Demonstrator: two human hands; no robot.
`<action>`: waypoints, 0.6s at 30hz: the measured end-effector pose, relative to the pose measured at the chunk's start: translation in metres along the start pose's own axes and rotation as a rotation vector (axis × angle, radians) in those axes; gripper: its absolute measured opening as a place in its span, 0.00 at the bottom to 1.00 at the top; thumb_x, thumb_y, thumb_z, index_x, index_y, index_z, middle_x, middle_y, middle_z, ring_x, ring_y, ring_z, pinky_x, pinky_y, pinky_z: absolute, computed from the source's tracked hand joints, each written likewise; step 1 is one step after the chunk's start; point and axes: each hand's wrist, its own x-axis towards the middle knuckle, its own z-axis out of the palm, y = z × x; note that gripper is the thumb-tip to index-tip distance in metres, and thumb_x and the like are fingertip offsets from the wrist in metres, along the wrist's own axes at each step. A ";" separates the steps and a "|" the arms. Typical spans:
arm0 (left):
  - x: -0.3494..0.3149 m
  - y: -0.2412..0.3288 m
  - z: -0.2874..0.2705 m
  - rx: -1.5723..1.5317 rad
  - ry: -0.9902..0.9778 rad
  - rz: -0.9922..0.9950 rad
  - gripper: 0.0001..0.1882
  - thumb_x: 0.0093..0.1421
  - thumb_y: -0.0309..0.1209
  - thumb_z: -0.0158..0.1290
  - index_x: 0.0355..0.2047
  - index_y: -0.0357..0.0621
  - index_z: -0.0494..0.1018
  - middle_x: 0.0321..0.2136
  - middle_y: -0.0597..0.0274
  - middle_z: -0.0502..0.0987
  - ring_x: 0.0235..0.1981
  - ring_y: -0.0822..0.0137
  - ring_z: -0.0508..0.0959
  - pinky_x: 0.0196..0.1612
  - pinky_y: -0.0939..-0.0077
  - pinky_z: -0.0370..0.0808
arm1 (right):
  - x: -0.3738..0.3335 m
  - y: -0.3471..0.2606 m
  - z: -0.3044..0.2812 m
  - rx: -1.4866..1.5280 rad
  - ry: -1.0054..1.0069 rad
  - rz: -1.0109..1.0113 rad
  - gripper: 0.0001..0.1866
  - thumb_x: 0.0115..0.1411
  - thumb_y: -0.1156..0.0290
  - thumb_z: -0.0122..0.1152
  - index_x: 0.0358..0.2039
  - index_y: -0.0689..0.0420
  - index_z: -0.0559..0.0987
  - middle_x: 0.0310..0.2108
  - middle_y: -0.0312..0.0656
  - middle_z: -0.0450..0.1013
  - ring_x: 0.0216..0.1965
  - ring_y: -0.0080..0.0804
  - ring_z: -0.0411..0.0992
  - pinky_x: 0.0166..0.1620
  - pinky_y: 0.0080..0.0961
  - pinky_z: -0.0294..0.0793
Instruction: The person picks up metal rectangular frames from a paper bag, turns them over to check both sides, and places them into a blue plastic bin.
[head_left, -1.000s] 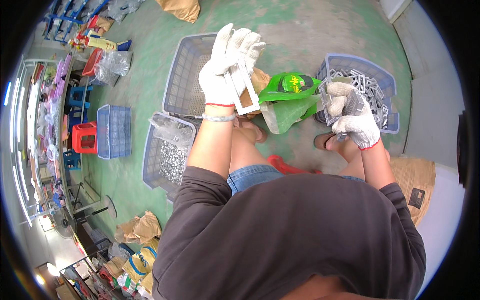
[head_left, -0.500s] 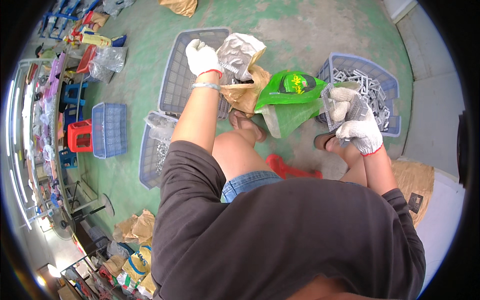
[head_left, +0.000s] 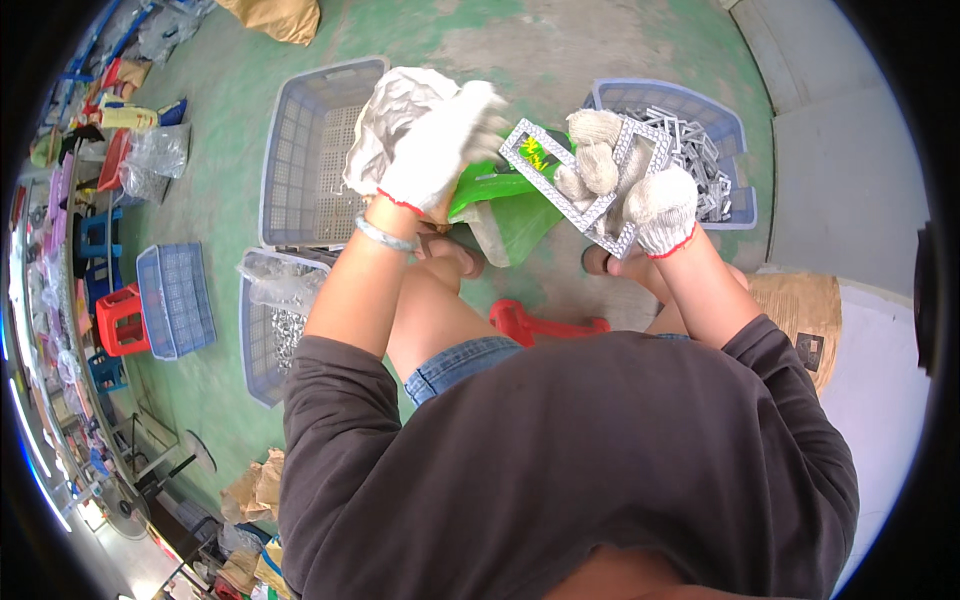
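My right hand [head_left: 655,205], in a white knitted glove, grips a grey rectangular frame [head_left: 570,190] with a dotted or studded surface. Its fingers pass through the opening and curl round the sides. My left hand [head_left: 435,150], gloved as well, is close to the frame's left end, its fingers smeared by motion. I cannot tell whether it touches the frame or holds anything. Beneath the left hand stands an open crumpled paper sack [head_left: 385,120], white inside. Between the hands and lower lies a green plastic bag [head_left: 520,215], partly covered by the frame.
Similar grey frames [head_left: 690,150] fill a blue-grey basket [head_left: 740,205] at the right. A large basket [head_left: 290,150] stands at the left. Below it, another basket [head_left: 255,345] holds small metal parts and clear plastic. A red stool [head_left: 545,325] lies between my feet.
My left hand has moved from over the left basket rightward, close to the frame. The right hand has lifted and turned the frame, whose open outline now shows. The whole view has shifted slightly.
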 end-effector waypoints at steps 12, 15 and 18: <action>-0.045 -0.007 0.020 -0.260 -0.120 0.089 0.16 0.60 0.19 0.53 0.48 0.34 0.70 0.43 0.55 0.75 0.41 0.63 0.78 0.43 0.71 0.79 | -0.011 -0.014 0.016 -0.101 -0.007 -0.115 0.44 0.40 0.90 0.61 0.62 0.62 0.64 0.56 0.53 0.70 0.53 0.45 0.73 0.53 0.38 0.77; -0.057 -0.006 0.025 -0.247 -0.040 0.165 0.16 0.58 0.17 0.53 0.47 0.35 0.70 0.42 0.55 0.75 0.42 0.63 0.78 0.45 0.70 0.80 | -0.017 -0.021 0.013 -0.140 0.008 -0.134 0.41 0.43 0.90 0.63 0.61 0.62 0.65 0.54 0.53 0.70 0.52 0.46 0.73 0.49 0.38 0.79; -0.063 -0.009 0.026 -0.176 0.021 0.236 0.15 0.58 0.16 0.53 0.46 0.36 0.70 0.41 0.55 0.75 0.43 0.64 0.78 0.46 0.70 0.79 | -0.018 -0.021 0.013 -0.239 0.087 -0.123 0.36 0.45 0.88 0.65 0.58 0.64 0.67 0.52 0.53 0.72 0.50 0.45 0.74 0.45 0.36 0.81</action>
